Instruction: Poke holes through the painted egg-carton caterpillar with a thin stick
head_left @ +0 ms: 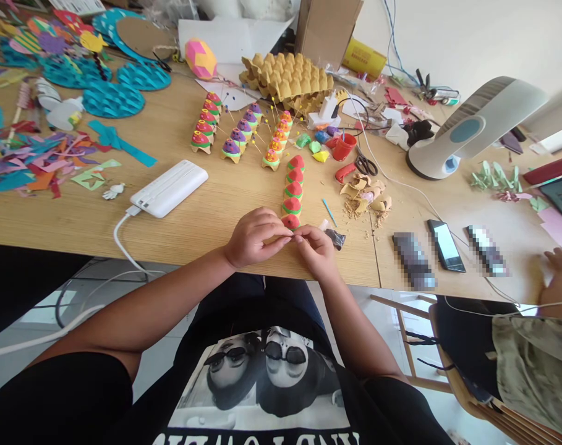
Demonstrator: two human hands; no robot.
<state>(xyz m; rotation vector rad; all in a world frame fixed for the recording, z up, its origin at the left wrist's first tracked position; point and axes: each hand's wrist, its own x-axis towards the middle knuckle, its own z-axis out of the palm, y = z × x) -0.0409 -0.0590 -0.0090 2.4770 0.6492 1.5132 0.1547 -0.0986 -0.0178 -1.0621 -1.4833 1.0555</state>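
Note:
My left hand (257,238) and my right hand (316,248) meet at the table's front edge, thumbs and fingertips pinched together. Whatever lies between the fingertips is too small to make out. Just beyond them stands a strip of egg-carton cups (293,190) topped with red and green clay; its nearest cup shows dark specks and is partly covered by my fingers. To the right of my right hand lies a small packet of black material (335,239), with a thin blue stick (329,212) behind it.
Behind stand strips with red-yellow (205,123), purple (242,133) and orange (277,141) tops, with ball-headed pins. A white power bank (169,188) lies left. Rightward are a red cup (344,147), scissors (366,165), carton scraps (366,193), a lamp (466,130), phones (446,245) and another person's hand (561,272).

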